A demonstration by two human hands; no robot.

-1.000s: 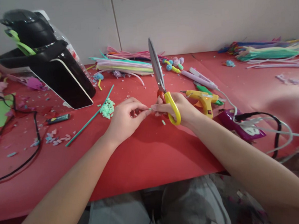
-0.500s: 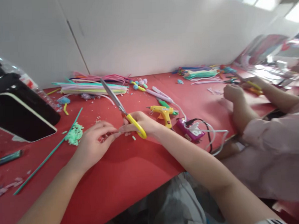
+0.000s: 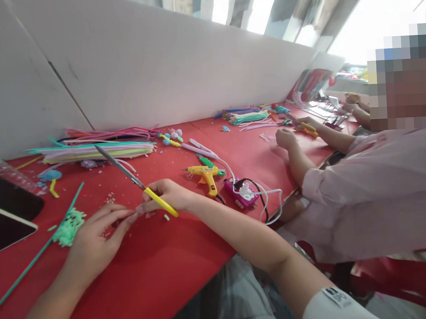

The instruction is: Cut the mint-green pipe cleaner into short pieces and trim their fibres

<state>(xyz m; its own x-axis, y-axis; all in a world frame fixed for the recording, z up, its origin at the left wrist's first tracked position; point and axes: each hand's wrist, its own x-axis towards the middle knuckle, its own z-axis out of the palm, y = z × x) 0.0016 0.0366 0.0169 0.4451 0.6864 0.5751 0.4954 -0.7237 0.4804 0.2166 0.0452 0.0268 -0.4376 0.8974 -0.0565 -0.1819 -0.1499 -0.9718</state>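
Yellow-handled scissors [image 3: 161, 201] rest in my right hand [image 3: 170, 192], blades angled up and to the left. That hand's thumb and fingers are closed, their tips meeting those of my left hand [image 3: 95, 234]. The left thumb and forefinger are pinched together; whatever sits between the fingertips is too small to make out. Beside the left hand lies a pile of cut light-green fuzzy pieces [image 3: 70, 227], with a long green pipe cleaner [image 3: 29, 266] alongside. One short pale-green piece [image 3: 166, 217] lies under the right hand.
A yellow glue gun [image 3: 207, 176], a lilac hair straightener [image 3: 200, 149] and a purple power strip [image 3: 241, 196] with cables lie to the right. Bundled pipe cleaners [image 3: 98, 152] line the back by the white partition [image 3: 158, 72]. A co-worker's arm [image 3: 294, 150] is at the right.
The view has swung right, so the table things appear farther left and more of the co-worker shows. Both hands keep their pose, fingertips together, scissors still in the right.
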